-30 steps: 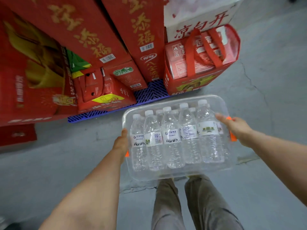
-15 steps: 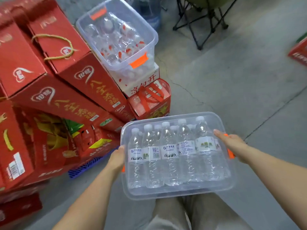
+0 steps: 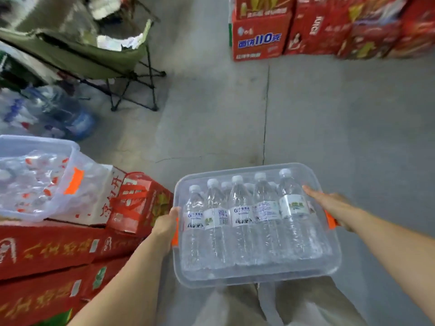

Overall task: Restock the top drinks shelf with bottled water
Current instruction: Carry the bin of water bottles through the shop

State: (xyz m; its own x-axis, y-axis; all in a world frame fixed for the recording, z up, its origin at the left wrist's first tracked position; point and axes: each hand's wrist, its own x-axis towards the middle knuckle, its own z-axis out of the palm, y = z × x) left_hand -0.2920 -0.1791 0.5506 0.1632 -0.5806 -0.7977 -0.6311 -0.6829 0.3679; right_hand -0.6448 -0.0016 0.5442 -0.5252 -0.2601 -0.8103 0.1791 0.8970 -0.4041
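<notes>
1. Nearest the camera, legs in light khaki trousers [image 3: 235, 307] are seen beneath a clear plastic tub [image 3: 259, 277], which is held in the air over a grey concrete floor [image 3: 353, 137].
2. The tub is packed with clear water bottles [image 3: 242, 222] with white caps and paper labels. They are laid side by side and touching, caps pointing away from the person.
3. The tub's left edge is held by the left hand [image 3: 166, 228]. Its grip is clamped at the left orange handle [image 3: 174, 234], with the thumb over the rim.
4. The right edge is held by the right hand [image 3: 332, 203], its grip clamped at the right orange handle [image 3: 330, 220]. One digit is laid straight along the rim and the rest are hidden beneath.
5. To the left, stacked red cardboard cartons [image 3: 47, 250] with gold lettering are seen beside a red gift box [image 3: 138, 203] with strap handles. On a white carton [image 3: 103, 196] a second clear plastic bin [image 3: 35, 184] is set, its contents blurred.
6. Farther off, a large blue-tinted water jug [image 3: 70, 114] and a green folding chair [image 3: 94, 57] on a black frame are placed.
7. Farthest away, at upper right, more red printed boxes [image 3: 259, 36] are stacked on the floor.
</notes>
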